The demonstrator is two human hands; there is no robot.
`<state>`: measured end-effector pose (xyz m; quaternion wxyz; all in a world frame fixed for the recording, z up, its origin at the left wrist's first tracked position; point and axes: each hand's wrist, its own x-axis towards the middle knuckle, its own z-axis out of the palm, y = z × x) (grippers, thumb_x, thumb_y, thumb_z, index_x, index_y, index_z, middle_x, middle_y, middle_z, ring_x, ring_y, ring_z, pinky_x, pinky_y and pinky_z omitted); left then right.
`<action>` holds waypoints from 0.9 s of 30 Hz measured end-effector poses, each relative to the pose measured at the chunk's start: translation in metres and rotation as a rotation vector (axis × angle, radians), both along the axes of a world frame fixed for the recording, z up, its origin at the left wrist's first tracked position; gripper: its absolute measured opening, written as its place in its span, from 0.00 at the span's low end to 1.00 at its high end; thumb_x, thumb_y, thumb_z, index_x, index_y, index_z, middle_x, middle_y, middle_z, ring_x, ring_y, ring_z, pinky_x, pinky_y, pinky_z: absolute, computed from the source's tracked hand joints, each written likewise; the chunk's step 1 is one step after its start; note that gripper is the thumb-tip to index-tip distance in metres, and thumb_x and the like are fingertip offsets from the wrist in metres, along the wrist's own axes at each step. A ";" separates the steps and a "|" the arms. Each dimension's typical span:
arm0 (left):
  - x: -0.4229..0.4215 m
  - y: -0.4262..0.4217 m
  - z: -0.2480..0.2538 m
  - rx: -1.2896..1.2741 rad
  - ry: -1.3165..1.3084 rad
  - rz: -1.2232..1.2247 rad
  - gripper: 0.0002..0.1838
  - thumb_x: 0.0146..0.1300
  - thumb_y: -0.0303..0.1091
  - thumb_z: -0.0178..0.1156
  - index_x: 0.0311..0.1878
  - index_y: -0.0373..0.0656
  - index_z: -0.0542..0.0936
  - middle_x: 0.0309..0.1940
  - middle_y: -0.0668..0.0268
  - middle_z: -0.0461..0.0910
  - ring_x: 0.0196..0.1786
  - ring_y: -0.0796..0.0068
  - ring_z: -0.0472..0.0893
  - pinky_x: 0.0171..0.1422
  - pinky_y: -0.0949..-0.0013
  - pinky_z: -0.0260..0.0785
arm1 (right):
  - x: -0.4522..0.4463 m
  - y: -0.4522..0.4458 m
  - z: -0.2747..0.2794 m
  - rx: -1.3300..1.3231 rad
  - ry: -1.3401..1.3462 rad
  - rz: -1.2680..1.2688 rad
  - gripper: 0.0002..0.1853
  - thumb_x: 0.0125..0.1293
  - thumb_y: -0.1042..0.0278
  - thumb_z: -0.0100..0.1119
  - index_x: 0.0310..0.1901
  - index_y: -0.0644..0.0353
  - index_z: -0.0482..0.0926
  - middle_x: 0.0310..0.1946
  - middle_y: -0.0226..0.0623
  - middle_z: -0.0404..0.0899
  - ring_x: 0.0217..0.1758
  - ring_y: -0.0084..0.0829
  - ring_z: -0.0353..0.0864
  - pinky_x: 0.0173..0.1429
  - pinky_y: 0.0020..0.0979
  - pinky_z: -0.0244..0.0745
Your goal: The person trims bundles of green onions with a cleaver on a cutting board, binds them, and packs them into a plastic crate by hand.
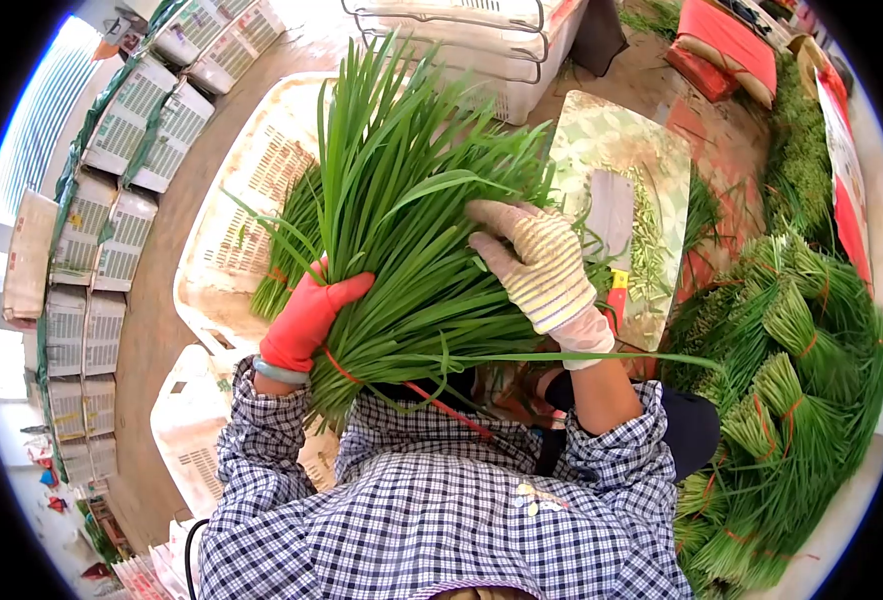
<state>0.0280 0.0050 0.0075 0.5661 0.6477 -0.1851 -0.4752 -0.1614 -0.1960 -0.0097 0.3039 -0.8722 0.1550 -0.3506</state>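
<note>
My left hand (306, 318), in a red glove, is closed round a large bunch of garlic chives (411, 250), near its stem end. A red band (339, 366) circles the stems just below that hand. The leaves fan up and to the right in front of me. My right hand (541, 265), in a striped yellow-and-white glove, touches the leaves on the bunch's right side. Its thumb and forefinger are apart; the other fingers are partly hidden. One long leaf (621, 357) sticks out sideways below my right wrist.
Behind the bunch, a white plastic crate (223, 215) holds another tied bundle (291, 240). A cleaver (611, 212) lies on a green-and-white board (586, 125) among cut stem ends. Tied bundles (796, 400) are piled at right. Stacked crates (91, 240) line the left; others (506, 90) stand ahead.
</note>
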 end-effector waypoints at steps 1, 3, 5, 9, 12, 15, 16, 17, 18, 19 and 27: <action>0.000 0.000 -0.001 0.013 0.000 0.007 0.20 0.62 0.28 0.66 0.58 0.38 0.79 0.49 0.64 0.84 0.47 0.76 0.83 0.54 0.71 0.76 | 0.000 0.000 0.002 0.090 0.030 0.016 0.13 0.62 0.61 0.63 0.45 0.57 0.83 0.34 0.46 0.84 0.40 0.48 0.82 0.50 0.45 0.75; 0.001 0.000 -0.002 0.024 0.000 0.017 0.20 0.62 0.27 0.66 0.58 0.38 0.79 0.49 0.64 0.84 0.47 0.76 0.83 0.54 0.71 0.76 | 0.001 0.001 0.011 0.148 0.123 0.023 0.17 0.63 0.55 0.62 0.47 0.57 0.83 0.35 0.49 0.84 0.39 0.50 0.83 0.47 0.45 0.76; 0.001 -0.001 -0.003 0.004 0.007 -0.030 0.20 0.62 0.26 0.65 0.58 0.38 0.79 0.49 0.64 0.84 0.47 0.76 0.83 0.55 0.71 0.76 | 0.003 0.000 0.013 0.102 0.217 0.022 0.17 0.63 0.54 0.62 0.47 0.57 0.83 0.33 0.48 0.84 0.38 0.49 0.83 0.47 0.45 0.76; 0.001 -0.002 -0.003 0.007 0.016 -0.036 0.21 0.63 0.26 0.65 0.60 0.38 0.78 0.50 0.64 0.84 0.48 0.76 0.83 0.55 0.71 0.76 | 0.013 0.001 -0.001 0.073 0.198 0.064 0.17 0.62 0.52 0.64 0.43 0.56 0.84 0.27 0.45 0.83 0.33 0.48 0.83 0.45 0.42 0.75; 0.001 -0.003 -0.003 -0.007 0.007 -0.048 0.22 0.63 0.25 0.65 0.60 0.38 0.78 0.50 0.65 0.84 0.48 0.76 0.82 0.56 0.71 0.76 | 0.017 0.005 -0.010 0.014 0.104 0.081 0.11 0.61 0.58 0.66 0.38 0.57 0.84 0.24 0.43 0.82 0.30 0.47 0.81 0.44 0.41 0.74; 0.002 -0.003 -0.003 0.004 0.015 -0.036 0.22 0.62 0.25 0.65 0.61 0.38 0.77 0.51 0.65 0.83 0.50 0.77 0.82 0.56 0.71 0.75 | 0.021 0.009 -0.024 -0.090 0.071 -0.051 0.11 0.65 0.59 0.62 0.33 0.57 0.77 0.20 0.42 0.80 0.29 0.48 0.81 0.48 0.45 0.73; 0.002 -0.004 -0.004 0.002 0.002 -0.040 0.23 0.62 0.25 0.65 0.62 0.38 0.77 0.51 0.66 0.83 0.51 0.77 0.81 0.57 0.71 0.75 | 0.021 0.011 -0.027 -0.091 0.069 -0.046 0.11 0.65 0.59 0.62 0.33 0.57 0.77 0.20 0.42 0.80 0.29 0.48 0.81 0.48 0.45 0.73; 0.003 -0.005 -0.004 0.000 -0.011 -0.045 0.24 0.62 0.25 0.65 0.62 0.39 0.76 0.52 0.66 0.83 0.51 0.77 0.81 0.57 0.71 0.74 | 0.021 0.014 -0.030 -0.011 -0.030 -0.096 0.10 0.64 0.61 0.63 0.33 0.57 0.78 0.20 0.42 0.80 0.27 0.48 0.80 0.46 0.44 0.75; 0.003 -0.005 -0.005 0.000 -0.011 -0.043 0.24 0.62 0.25 0.65 0.62 0.39 0.76 0.52 0.66 0.83 0.51 0.77 0.81 0.57 0.71 0.74 | 0.019 0.017 -0.030 0.068 -0.126 -0.147 0.09 0.64 0.62 0.64 0.34 0.57 0.78 0.19 0.43 0.79 0.26 0.47 0.80 0.44 0.43 0.76; 0.004 -0.006 -0.005 0.004 -0.016 -0.045 0.24 0.62 0.25 0.65 0.63 0.39 0.76 0.52 0.66 0.82 0.52 0.77 0.81 0.58 0.71 0.74 | 0.017 0.022 -0.029 0.232 -0.213 -0.203 0.09 0.64 0.64 0.65 0.35 0.59 0.79 0.21 0.45 0.80 0.24 0.46 0.79 0.38 0.42 0.76; -0.004 -0.005 -0.003 -0.006 -0.061 -0.048 0.20 0.63 0.29 0.62 0.59 0.37 0.79 0.49 0.64 0.84 0.47 0.75 0.83 0.53 0.71 0.76 | -0.087 -0.032 0.040 0.438 -0.093 0.412 0.15 0.56 0.80 0.61 0.45 0.56 0.84 0.45 0.35 0.85 0.53 0.28 0.81 0.76 0.42 0.59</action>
